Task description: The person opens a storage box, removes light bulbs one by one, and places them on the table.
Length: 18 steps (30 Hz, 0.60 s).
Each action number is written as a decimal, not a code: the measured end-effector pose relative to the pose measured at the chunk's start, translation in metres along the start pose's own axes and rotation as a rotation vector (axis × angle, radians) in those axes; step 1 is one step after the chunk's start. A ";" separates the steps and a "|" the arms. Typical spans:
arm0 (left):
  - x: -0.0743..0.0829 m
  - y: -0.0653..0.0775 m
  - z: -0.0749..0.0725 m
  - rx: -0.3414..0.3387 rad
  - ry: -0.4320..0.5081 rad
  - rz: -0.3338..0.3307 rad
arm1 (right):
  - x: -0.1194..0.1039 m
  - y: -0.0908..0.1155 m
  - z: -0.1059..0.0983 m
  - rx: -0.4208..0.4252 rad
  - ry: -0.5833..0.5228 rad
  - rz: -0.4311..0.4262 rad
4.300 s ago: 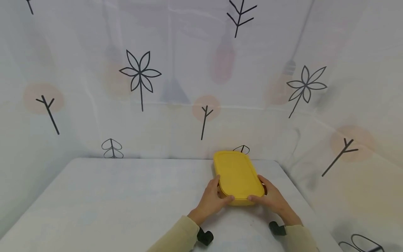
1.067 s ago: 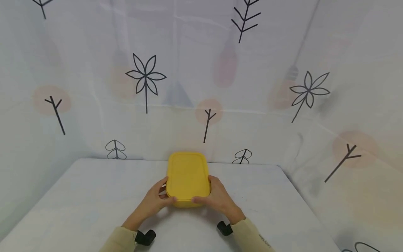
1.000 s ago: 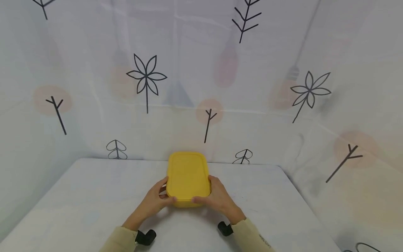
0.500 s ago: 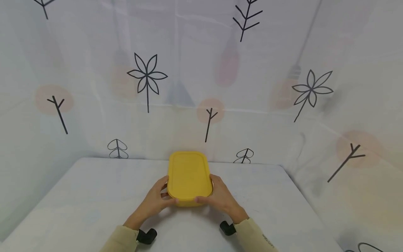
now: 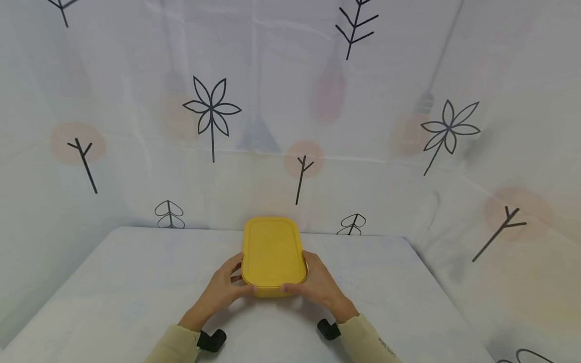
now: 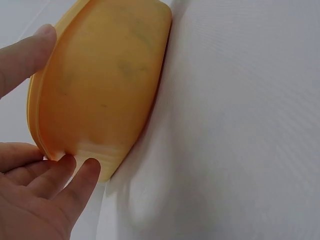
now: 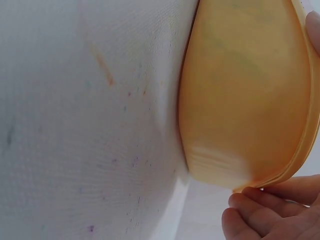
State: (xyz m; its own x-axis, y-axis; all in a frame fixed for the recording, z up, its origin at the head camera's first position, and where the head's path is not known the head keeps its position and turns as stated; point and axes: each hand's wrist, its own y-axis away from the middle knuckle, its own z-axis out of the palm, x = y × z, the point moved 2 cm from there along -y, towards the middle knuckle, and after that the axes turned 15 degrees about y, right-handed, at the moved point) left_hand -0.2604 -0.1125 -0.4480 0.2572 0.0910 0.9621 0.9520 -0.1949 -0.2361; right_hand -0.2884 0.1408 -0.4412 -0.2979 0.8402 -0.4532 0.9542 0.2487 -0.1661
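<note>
A yellow plastic food container (image 5: 272, 254) with a rounded-corner lid lies flat at the far middle of the white table. My left hand (image 5: 225, 286) grips its near left corner, thumb at the front edge and fingers along the side. At the near right corner my right hand (image 5: 320, 283) holds it the same way. In the left wrist view the fingertips (image 6: 85, 175) press the container's side wall just below the lid rim. The right wrist view shows fingers (image 7: 255, 207) under the rim, close to the box's corner.
The white table (image 5: 136, 282) ends at the back against a pale curtain (image 5: 254, 176) printed with plants, which also hangs on both sides. Small coloured specks (image 7: 110, 75) mark the tabletop on the right. Both wrists wear black camera mounts (image 5: 212, 341).
Over the earlier frames both hands have brought the container left from the right side to the middle and straightened it. In the last half second the container and hands stay almost still.
</note>
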 end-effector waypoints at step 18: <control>-0.001 0.000 -0.004 0.022 -0.052 0.043 | -0.002 0.002 -0.004 0.070 -0.025 0.003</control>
State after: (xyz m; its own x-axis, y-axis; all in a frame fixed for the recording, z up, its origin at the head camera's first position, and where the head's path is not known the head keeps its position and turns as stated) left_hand -0.2615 -0.1162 -0.4480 0.3055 0.1333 0.9428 0.9432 -0.1778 -0.2805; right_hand -0.2853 0.1410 -0.4374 -0.2961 0.8283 -0.4757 0.9513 0.2108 -0.2250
